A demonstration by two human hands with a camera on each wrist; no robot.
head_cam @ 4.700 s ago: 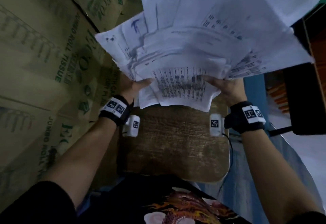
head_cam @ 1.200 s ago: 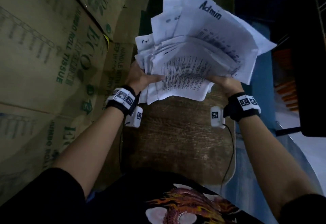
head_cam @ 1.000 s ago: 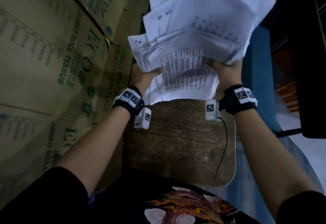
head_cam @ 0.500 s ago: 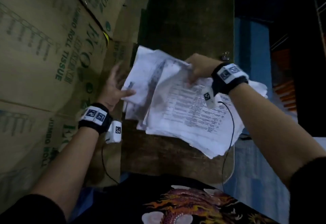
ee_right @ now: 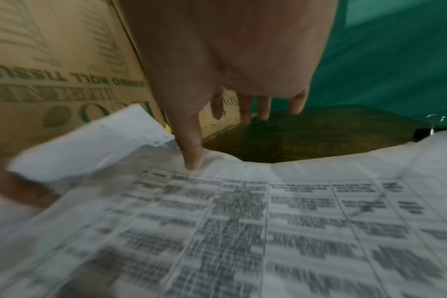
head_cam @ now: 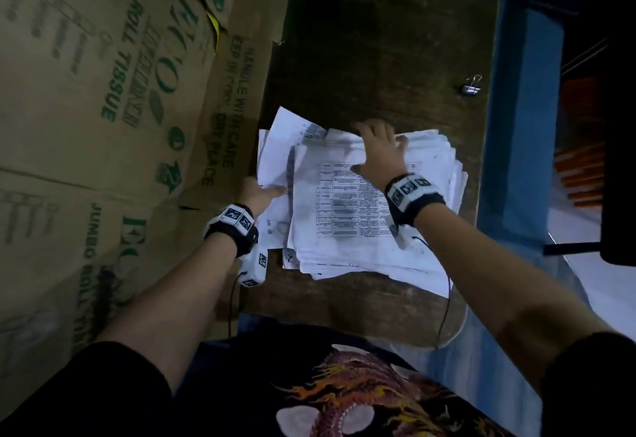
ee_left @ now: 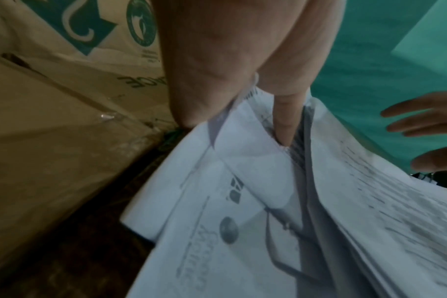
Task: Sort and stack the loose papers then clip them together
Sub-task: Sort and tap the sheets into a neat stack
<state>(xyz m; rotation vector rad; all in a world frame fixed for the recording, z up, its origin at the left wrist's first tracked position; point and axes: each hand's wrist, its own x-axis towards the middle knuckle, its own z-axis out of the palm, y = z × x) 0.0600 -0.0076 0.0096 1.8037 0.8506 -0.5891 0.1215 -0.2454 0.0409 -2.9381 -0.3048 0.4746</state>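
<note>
Binder clip at 1 o'clock of right hand, nearer it than left hand; right fingers splayed flat on paper stack mid-table, left pinching stack's 9 o'clock edge, stack long axis 12–6.

Hands: we count two, left and right.
Paper pile: we see one loose pile; its sheets are too many to count.
Binder clip: we count one.
Worktop: one.
Cardboard boxes: we make out several stacked.
</note>
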